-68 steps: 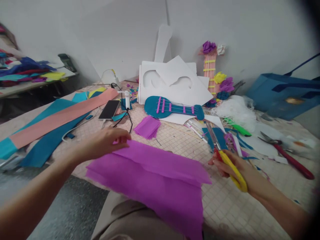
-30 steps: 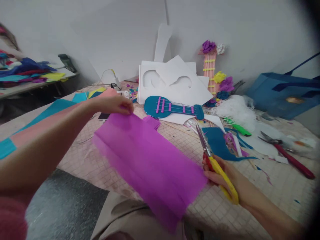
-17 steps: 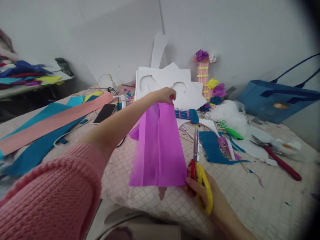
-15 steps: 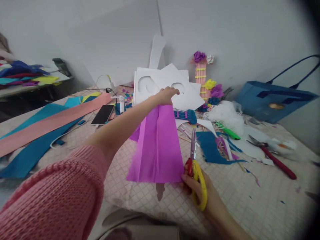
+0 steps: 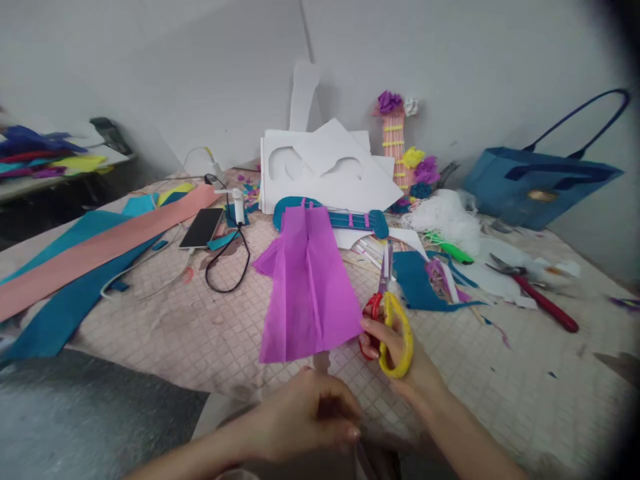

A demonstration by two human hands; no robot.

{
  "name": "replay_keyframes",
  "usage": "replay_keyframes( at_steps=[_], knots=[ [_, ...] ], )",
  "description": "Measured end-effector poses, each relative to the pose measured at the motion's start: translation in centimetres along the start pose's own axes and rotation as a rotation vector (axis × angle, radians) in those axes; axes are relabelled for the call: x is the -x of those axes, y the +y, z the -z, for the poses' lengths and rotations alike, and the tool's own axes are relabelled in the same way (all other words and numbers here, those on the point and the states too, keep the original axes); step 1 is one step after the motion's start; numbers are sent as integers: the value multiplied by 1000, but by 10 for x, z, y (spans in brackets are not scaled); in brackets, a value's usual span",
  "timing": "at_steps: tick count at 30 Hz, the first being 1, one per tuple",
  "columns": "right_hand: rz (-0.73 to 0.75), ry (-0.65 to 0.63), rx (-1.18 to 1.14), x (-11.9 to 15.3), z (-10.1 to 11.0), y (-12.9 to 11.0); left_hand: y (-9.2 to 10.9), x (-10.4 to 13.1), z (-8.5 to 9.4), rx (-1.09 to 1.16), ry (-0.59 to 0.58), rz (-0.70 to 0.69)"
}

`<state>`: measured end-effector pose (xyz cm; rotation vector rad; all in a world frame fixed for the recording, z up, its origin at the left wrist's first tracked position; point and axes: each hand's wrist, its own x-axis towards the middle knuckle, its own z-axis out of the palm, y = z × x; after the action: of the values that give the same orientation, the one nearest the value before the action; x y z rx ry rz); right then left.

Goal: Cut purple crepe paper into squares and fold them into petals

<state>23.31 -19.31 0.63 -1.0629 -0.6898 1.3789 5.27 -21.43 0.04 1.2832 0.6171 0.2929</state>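
Note:
A sheet of purple crepe paper [image 5: 310,300] with lengthwise folds lies on the table in front of me. My right hand [image 5: 395,343] grips scissors [image 5: 397,333] with red and yellow handles, blades pointing away from me. Its thumb and fingers are at the paper's near right corner, seemingly pinching it. Close to the table's front edge, my left hand [image 5: 310,417] is loosely curled, with a gap between thumb and forefinger and nothing visible in it. The paper's far end overlaps a blue guitar-shaped piece [image 5: 340,219] with purple bands.
Crepe strips [image 5: 115,237], a phone [image 5: 203,228] and a looped black cable [image 5: 227,290] lie leftward. White cut-out boards [image 5: 320,160] lean at the back. Rightward are blue scraps [image 5: 417,283], white fluff [image 5: 443,217], red-handled pliers [image 5: 545,303] and a blue bag [image 5: 530,190].
My left hand has let go of the paper's far end and come back to the front edge. The right hand with the scissors remains at the near right corner, which is slightly raised.

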Motion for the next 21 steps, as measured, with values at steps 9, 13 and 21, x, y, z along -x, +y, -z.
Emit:
replay_keyframes(
  at_steps=[9,13,21],
  knots=[
    [28,-29,27,13,-3,-3,2,-32,-41,1131,464,-109],
    [72,-1,-14,20,-1,-3,7,-37,-46,1327,491,9],
    [80,-86,-169,63,18,24,8,-27,-30,1224,723,-126]
  ],
)
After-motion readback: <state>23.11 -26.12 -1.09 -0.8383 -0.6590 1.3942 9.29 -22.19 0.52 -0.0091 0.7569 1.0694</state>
